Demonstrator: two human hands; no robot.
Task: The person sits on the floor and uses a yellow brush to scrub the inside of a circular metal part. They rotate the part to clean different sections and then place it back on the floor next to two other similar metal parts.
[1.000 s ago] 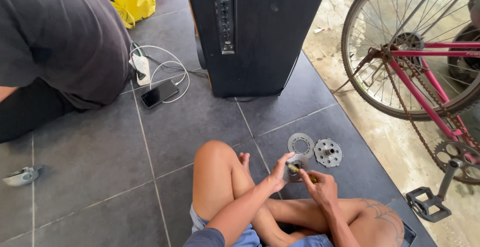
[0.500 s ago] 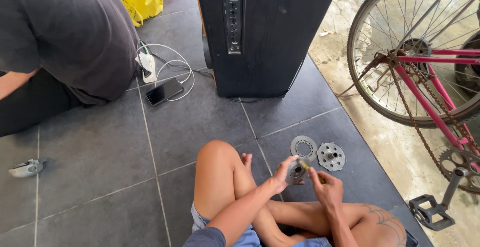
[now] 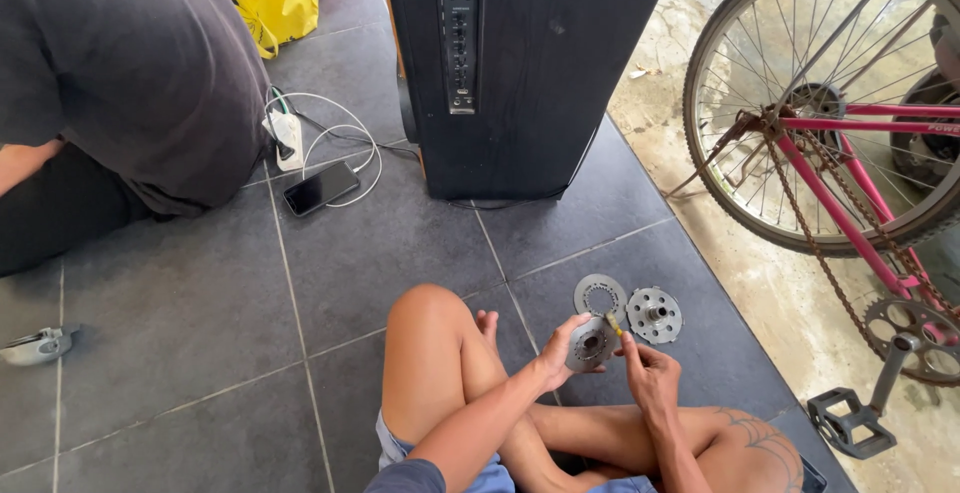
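Here, seated cross-legged on the grey tile floor (image 3: pixel 200 303), the person's left hand (image 3: pixel 556 355) clamps a round metal hub (image 3: pixel 590 343) while the right hand (image 3: pixel 648 371) pinches a small tool (image 3: pixel 612 324) against it, just beside a toothed ring (image 3: pixel 600 297) and a flanged disc (image 3: pixel 654 314).

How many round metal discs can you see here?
3: a toothed ring and a hub disc lie on the tile; a third disc is in the left hand.

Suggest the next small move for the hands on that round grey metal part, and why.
Probably keep the left hand steadying the round grey metal part and press the small yellowish tool in the right hand into its centre: the tip already sits there, above the tiles.
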